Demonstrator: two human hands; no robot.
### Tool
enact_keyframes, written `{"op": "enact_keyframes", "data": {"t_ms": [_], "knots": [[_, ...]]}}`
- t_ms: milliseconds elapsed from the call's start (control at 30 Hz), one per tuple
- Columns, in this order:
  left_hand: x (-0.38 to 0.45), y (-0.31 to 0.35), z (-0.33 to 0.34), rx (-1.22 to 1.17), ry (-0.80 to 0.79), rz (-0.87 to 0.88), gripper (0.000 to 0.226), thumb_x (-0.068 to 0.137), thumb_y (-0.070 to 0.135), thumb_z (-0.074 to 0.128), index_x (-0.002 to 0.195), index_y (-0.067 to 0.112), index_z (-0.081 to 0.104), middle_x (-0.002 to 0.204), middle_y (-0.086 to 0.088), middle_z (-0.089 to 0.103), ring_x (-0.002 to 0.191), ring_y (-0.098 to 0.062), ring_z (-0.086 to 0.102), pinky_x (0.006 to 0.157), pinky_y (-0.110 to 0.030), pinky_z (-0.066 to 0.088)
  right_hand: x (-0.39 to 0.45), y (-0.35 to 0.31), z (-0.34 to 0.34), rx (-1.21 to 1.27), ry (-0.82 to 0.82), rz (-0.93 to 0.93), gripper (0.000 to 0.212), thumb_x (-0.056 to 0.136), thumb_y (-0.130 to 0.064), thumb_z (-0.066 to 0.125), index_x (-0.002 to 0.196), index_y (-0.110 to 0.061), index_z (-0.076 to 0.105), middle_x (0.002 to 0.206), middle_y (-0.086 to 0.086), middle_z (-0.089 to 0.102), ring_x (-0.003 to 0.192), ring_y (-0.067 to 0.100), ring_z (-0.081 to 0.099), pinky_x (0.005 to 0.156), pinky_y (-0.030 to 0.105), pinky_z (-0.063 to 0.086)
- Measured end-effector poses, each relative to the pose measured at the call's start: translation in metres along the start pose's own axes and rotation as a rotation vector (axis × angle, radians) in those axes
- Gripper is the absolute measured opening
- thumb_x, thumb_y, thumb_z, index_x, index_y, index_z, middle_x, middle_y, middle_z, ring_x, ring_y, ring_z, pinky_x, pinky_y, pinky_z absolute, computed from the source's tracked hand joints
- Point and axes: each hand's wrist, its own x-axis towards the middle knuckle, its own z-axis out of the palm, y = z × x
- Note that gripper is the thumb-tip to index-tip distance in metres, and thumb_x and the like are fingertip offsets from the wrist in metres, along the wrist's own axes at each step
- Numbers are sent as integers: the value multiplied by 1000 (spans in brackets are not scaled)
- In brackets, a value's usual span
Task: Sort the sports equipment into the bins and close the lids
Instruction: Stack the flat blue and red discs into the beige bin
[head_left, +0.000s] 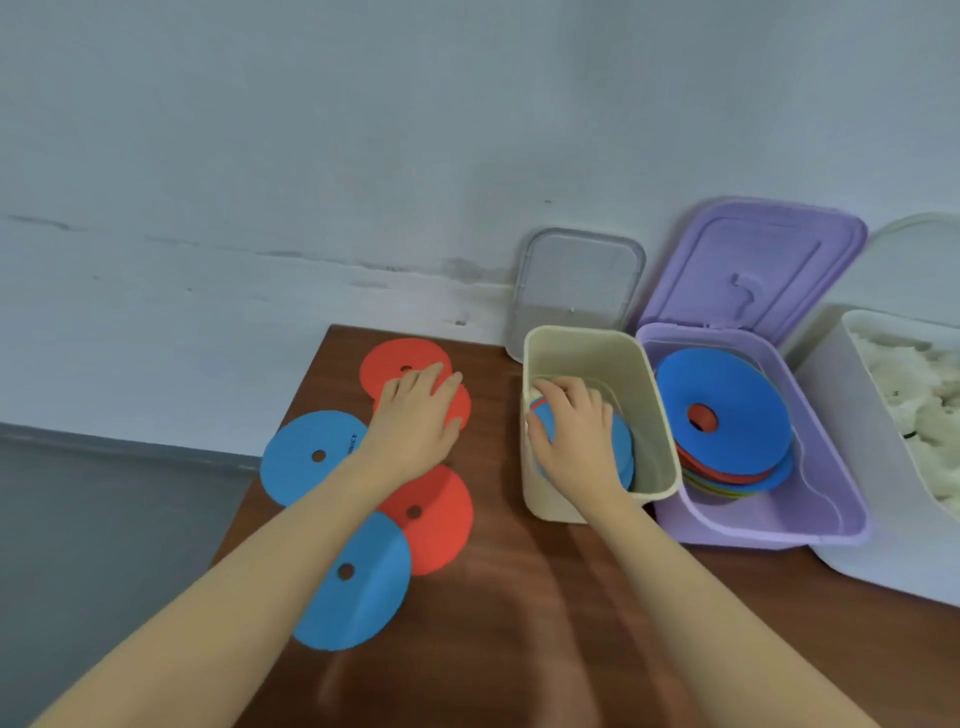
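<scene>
Flat round discs with centre holes lie on the brown table: two blue discs and several red discs. My left hand rests flat with straight fingers on a red disc in the middle of the group. My right hand reaches into the cream bin and grips a blue disc that stands on edge inside it. The purple bin holds a stack of discs with a blue disc on top.
A clear lid leans on the wall behind the cream bin. The purple lid stands open behind its bin. A white bin with whitish stuff stands at the right. The table's left edge drops to a grey floor.
</scene>
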Motion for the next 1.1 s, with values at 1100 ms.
{"op": "enact_keyframes", "data": {"t_ms": [1100], "knots": [[-182, -151, 84, -154, -493, 15, 101, 74, 62, 63, 149, 25, 7, 155, -9, -5, 141, -29, 0, 114, -43, 7, -127, -127, 137, 218, -354, 366, 49, 79, -16, 64, 124, -28, 48, 119, -7, 48, 113, 18, 41, 88, 28, 16]]}}
